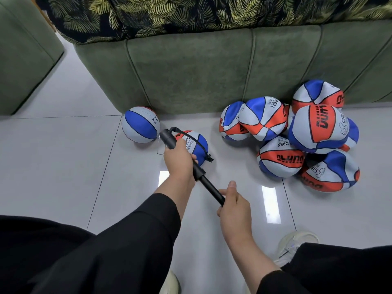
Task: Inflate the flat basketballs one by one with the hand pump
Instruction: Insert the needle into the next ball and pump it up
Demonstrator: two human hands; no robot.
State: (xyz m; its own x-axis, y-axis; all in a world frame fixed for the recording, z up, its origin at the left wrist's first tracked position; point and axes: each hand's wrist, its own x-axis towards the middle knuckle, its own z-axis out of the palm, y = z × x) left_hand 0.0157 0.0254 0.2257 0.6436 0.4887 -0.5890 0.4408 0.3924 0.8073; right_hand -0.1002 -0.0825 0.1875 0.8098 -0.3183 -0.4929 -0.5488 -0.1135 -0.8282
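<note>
At far left a green upholstered block (23, 60) stands on the white tiled floor (63, 166). Right of it, a round blue-and-white basketball (140, 124) sits against the base of the green sofa (201, 66), whose top carries a leaf-print cover (169, 13). Just beside that ball lies a second basketball (196, 145), partly hidden behind the left hand (179, 160), whose fingers are clenched around the barrel of the black hand pump (169, 139). A black hose (201, 147) loops from the pump's far end over this ball. The pump's rod slants down to the right hand (233, 203), whose fingers grasp the handle, thumb raised. Further right, a heap of flat, creased basketballs (297, 136) in red, blue and white rests against the sofa. At lower right a pale shoe (297, 242) shows.
</note>
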